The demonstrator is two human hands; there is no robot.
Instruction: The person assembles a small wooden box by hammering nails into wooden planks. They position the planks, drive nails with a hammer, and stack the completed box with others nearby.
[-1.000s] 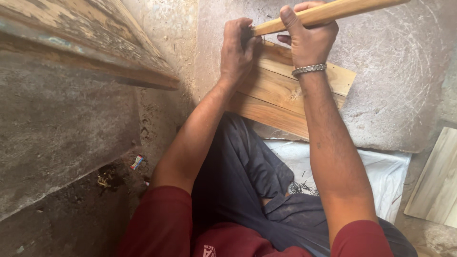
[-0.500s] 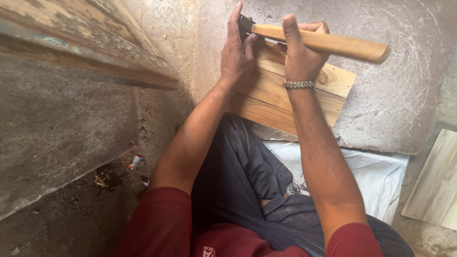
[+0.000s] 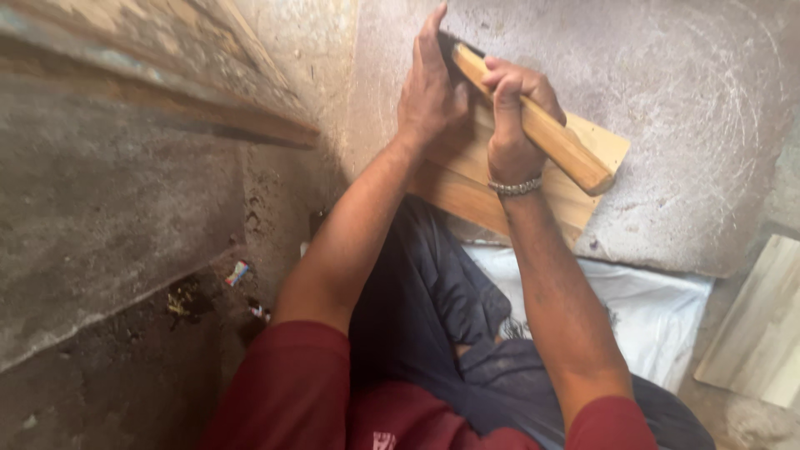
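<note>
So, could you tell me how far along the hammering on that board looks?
Mid-strike: the right hand grips the hammer, its head down by the left hand, which steadies the board on the slab. Any nail is hidden, so what is done or left cannot be told.

Soft daylight, dim left, perhaps slight blur

Your right hand (image 3: 510, 117) grips a smooth, pale wooden handle (image 3: 542, 125) over a matt, grained wooden board (image 3: 467, 187) lying on a rough, dusty grey stone slab (image 3: 667, 108), with a beaded metal bracelet (image 3: 514, 187) on your wrist and white cloth (image 3: 642, 308) below
</note>
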